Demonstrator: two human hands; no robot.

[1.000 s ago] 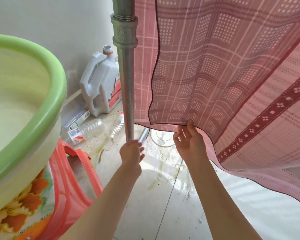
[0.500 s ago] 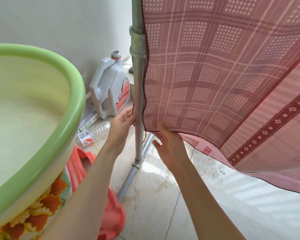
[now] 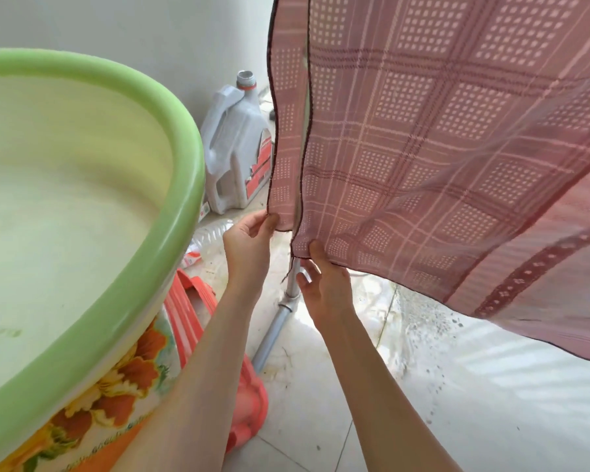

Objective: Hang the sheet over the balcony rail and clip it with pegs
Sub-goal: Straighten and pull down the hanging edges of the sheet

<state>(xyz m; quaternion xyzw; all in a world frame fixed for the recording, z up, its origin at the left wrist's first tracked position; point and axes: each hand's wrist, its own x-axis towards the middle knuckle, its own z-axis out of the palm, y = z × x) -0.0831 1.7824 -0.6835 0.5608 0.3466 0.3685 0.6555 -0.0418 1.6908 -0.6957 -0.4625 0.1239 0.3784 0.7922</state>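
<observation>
Left hand [image 3: 249, 241]: positioned at centre frame, fingers closed to a pinch on the lower corner of the rear layer of the sheet [image 3: 457, 137], thumb on the near face and fingertips curled behind the hem. Grip is narrow; nothing else is held.

Right hand [image 3: 324, 287]: just right of and below the left, gripping the lower corner of the front layer. The thumb [image 3: 315, 250] presses on the near face of the cloth just above the dark hem; the remaining fingers are loosely curled beneath the edge, partly spread. Whether they all contact the fabric cannot be told.

Sheet: pink checked fabric with dotted squares and a dark red patterned band, occupying the upper right of the frame, hanging in two layers from above; its support is out of frame. The lower edge slopes toward the right side, clear of the floor. A loose thread hangs from the corner at the right hand.

Metal post [image 3: 288, 303]: visible below the sheet between the two hands, meeting an angled pipe at the tiled floor [image 3: 423, 420].

Left of frame: a green-rimmed basin [image 3: 171, 172] with floral print on its outer wall, above a red plastic stool [image 3: 249, 403].

Upper centre: a white jug [image 3: 234, 148], uncapped, against the wall. Its red label is partly torn and no writing is legible. Small packaging on the floor near it is likewise unreadable.
</observation>
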